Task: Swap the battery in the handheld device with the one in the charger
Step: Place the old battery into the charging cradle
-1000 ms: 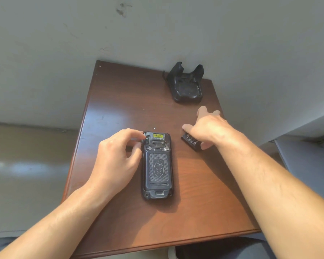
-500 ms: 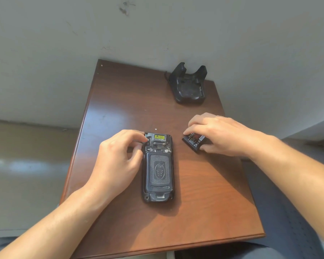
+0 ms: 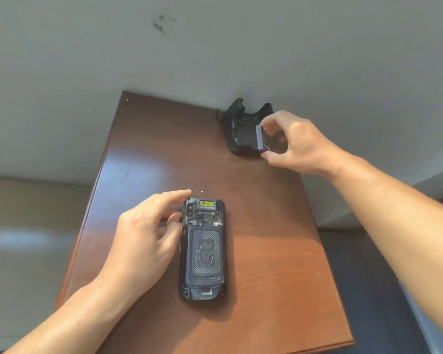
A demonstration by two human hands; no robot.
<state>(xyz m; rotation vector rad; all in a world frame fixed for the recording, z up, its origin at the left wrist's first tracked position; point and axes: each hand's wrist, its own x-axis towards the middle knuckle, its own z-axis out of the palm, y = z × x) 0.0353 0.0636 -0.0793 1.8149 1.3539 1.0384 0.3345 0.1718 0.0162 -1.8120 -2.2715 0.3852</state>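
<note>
I take this for a plain office or back room of a workplace rather than a home. I see a small brown wood-veneer desk (image 3: 149, 139) pushed up against a bare grey wall (image 3: 241, 47) that carries a few dark scuff marks (image 3: 161, 24). To the left the floor (image 3: 23, 226) is smooth, pale and shiny, catching a soft glare. On the desk lie a rugged black handheld device (image 3: 203, 251) with a yellow label, and a black charger (image 3: 243, 131) cradle at the far edge by the wall, which is work equipment. I cannot tell more about the room.
</note>
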